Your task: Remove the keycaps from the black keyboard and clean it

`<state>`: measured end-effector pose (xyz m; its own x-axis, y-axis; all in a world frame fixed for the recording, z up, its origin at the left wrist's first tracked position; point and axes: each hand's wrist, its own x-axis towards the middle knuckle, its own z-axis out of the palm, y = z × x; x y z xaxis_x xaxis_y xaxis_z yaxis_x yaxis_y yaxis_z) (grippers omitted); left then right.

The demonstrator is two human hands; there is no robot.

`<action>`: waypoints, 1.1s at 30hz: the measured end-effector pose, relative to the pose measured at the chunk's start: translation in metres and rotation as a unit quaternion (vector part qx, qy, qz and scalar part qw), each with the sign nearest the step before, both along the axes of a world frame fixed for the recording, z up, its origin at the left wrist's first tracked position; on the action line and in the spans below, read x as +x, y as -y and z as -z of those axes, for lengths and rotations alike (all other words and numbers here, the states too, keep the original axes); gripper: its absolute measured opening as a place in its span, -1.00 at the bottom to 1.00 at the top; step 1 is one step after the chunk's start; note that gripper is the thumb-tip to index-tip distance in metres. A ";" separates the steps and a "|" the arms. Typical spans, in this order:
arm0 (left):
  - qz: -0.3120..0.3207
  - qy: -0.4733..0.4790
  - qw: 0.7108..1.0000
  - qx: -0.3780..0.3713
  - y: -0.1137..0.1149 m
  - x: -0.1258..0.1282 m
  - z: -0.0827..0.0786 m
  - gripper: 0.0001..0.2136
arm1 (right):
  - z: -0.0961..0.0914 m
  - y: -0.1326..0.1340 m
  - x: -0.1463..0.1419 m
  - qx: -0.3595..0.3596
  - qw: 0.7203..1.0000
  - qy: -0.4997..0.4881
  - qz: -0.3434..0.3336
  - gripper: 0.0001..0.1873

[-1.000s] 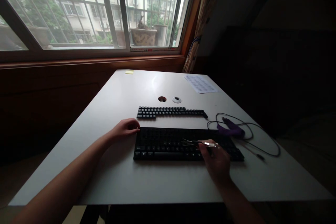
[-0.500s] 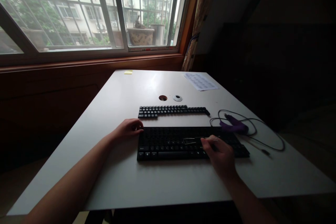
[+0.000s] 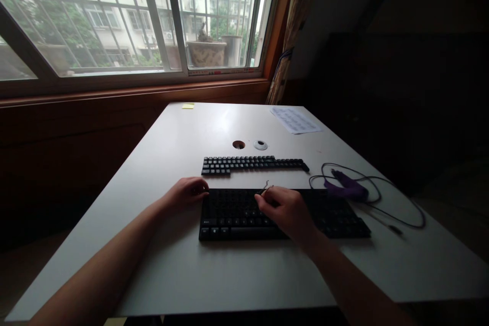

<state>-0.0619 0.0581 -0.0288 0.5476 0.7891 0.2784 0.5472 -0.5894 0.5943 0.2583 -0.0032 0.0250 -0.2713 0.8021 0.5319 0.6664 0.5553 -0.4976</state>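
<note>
A black keyboard (image 3: 252,233) lies on the white table; many keycaps are gone from its upper rows, while the lowest rows still carry theirs. At its upper left corner, my left hand (image 3: 188,191) has curled fingers gripping the edge. Over the keyboard's middle, my right hand (image 3: 280,206) pinches a wire keycap puller (image 3: 266,183), whose thin wires stick up beyond the fingers. Whether a key is caught in it, I cannot tell. Behind the keyboard, loose keycaps (image 3: 239,164) stand lined up in rows.
Right of the keyboard lies a coiled black cable (image 3: 401,194) with a purple wrap (image 3: 346,186). Farther back are a cable hole (image 3: 239,144), a white ring cover (image 3: 260,145), printed sheets (image 3: 296,120) and a yellow note (image 3: 188,106). A barred window (image 3: 133,20) is beyond.
My right hand has moved left and away from me over the keyboard, and the puller's wires now point up instead of left. My left hand stays at the corner.
</note>
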 end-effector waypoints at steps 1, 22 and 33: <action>-0.002 -0.002 1.000 0.002 0.001 0.000 0.000 -0.87 | 0.004 -0.001 -0.001 -0.005 1.000 -0.007 0.004 -0.68; -0.023 -0.028 0.999 0.006 0.006 0.002 -0.002 -0.87 | 0.013 -0.003 0.006 -0.126 0.991 -0.054 0.000 -0.70; -0.024 -0.018 1.000 0.004 0.011 0.005 -0.007 -0.89 | 0.015 -0.008 0.020 -0.293 0.941 -0.159 0.047 -0.62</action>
